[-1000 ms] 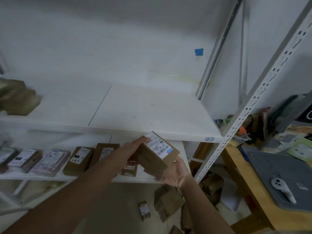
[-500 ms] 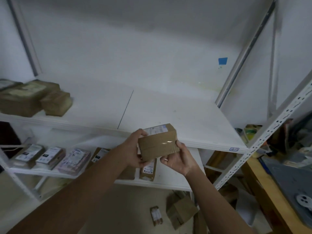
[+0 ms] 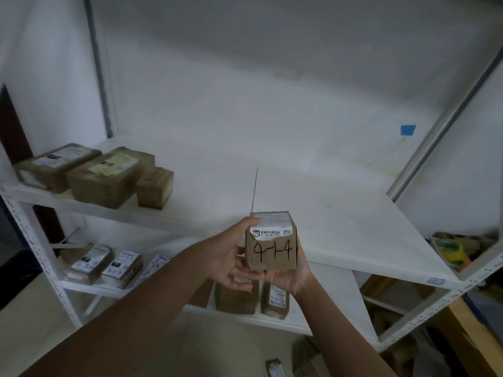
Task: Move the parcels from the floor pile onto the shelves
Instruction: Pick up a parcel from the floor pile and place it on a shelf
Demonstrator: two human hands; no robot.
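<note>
Both hands hold a small brown cardboard parcel (image 3: 270, 247) in front of the upper white shelf (image 3: 340, 219). Handwritten marks "4-1-4" face me, and a white label wraps over its top. My left hand (image 3: 231, 257) grips its left side and underside. My right hand (image 3: 290, 276) cups its bottom right. The parcel hovers just before the shelf's front edge, apart from the board. Three brown parcels (image 3: 106, 176) stand at the upper shelf's left end. Floor parcels (image 3: 275, 370) show at the bottom edge.
The lower shelf (image 3: 272, 321) carries a row of labelled parcels (image 3: 109, 263), some hidden behind my hands. Perforated white uprights (image 3: 40, 257) frame the rack. A wooden table with clutter (image 3: 457, 251) stands right of the rack. Blue tape (image 3: 407, 129) marks the wall.
The parcel has been turned so the handwritten side faces me, and it has risen slightly toward the upper shelf. My view has swung left, bringing the three shelved parcels more into sight.
</note>
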